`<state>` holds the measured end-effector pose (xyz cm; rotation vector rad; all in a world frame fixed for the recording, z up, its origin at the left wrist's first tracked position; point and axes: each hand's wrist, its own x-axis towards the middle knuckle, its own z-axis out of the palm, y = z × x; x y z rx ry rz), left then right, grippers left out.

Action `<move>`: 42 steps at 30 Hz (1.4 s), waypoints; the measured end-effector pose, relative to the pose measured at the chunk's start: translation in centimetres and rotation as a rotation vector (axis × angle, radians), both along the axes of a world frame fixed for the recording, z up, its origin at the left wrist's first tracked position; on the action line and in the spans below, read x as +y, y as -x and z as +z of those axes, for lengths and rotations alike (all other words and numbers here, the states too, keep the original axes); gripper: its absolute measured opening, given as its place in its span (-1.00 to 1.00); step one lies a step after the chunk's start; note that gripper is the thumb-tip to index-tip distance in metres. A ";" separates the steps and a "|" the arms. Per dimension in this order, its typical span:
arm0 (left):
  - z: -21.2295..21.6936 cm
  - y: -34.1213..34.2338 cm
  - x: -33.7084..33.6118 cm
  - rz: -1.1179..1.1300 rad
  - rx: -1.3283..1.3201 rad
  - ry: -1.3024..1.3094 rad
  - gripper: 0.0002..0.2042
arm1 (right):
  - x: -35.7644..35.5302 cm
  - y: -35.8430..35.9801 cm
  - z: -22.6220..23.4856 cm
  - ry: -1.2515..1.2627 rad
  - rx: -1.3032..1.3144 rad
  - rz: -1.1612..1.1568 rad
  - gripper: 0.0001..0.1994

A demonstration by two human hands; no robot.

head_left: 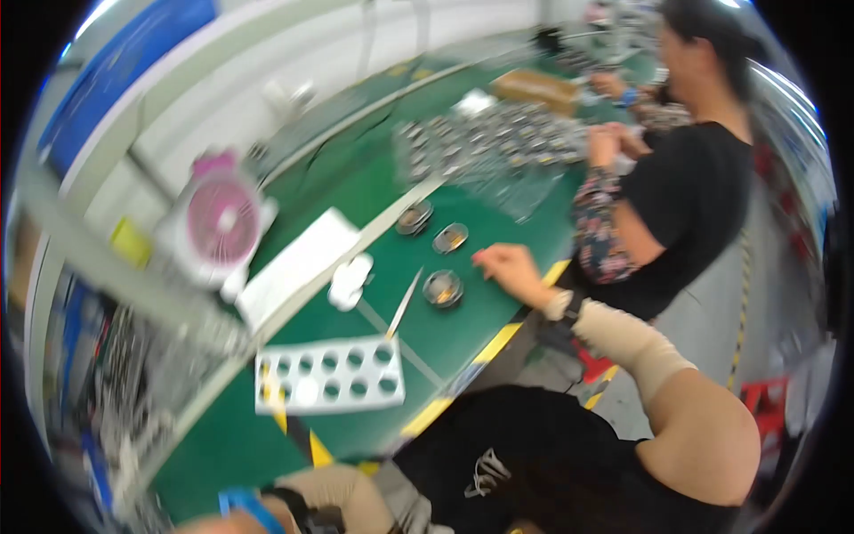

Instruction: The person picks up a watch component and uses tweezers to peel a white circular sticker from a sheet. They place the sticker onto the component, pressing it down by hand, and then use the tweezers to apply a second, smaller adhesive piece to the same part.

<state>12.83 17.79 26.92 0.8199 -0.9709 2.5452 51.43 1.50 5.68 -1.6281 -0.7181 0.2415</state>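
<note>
My right hand (pixel 509 270) hovers over the right side of the green table, near its striped edge. Its fingers are curled together, with a reddish spot at the tips; blur hides whether they hold anything. Closest to it are a round part with a clear rim and an orange patch (pixel 443 289) and a smaller similar part (pixel 451 238). A third round part (pixel 414 217) lies farther off. My left hand (pixel 203 526) is cut off by the lower edge, fingers out of sight, beside a blue wristband (pixel 249 509). A slim pointed white tool (pixel 406 301) touches a white tray with round holes (pixel 329 363).
White crumpled material (pixel 350 281) and a white sheet (pixel 302 262) lie left of the parts. A pink-and-white fan (pixel 218 222) stands at the left. Another person (pixel 685 196) works at the right beside a clear tray of many parts (pixel 489 141) and a cardboard box (pixel 536 90).
</note>
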 end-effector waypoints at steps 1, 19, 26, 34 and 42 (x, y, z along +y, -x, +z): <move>0.9 0.6 0.6 -0.148 -0.119 0.037 -0.75 | 0.2 -0.1 0.0 0.016 -0.043 0.046 -0.74; -19.8 -7.1 0.8 1.348 2.217 0.643 -0.52 | 5.0 3.2 3.5 0.078 -1.044 0.634 -0.55; -20.1 -8.7 0.4 1.373 2.179 0.810 -0.52 | 4.5 2.4 3.0 0.236 -0.840 0.607 -0.46; -20.9 -7.9 0.3 1.411 2.126 0.893 -0.53 | 4.0 1.9 3.3 0.256 -0.753 0.530 -0.36; -19.4 -8.2 -0.6 1.235 1.938 0.773 -0.47 | 2.5 1.7 2.5 0.232 -0.707 0.466 -0.35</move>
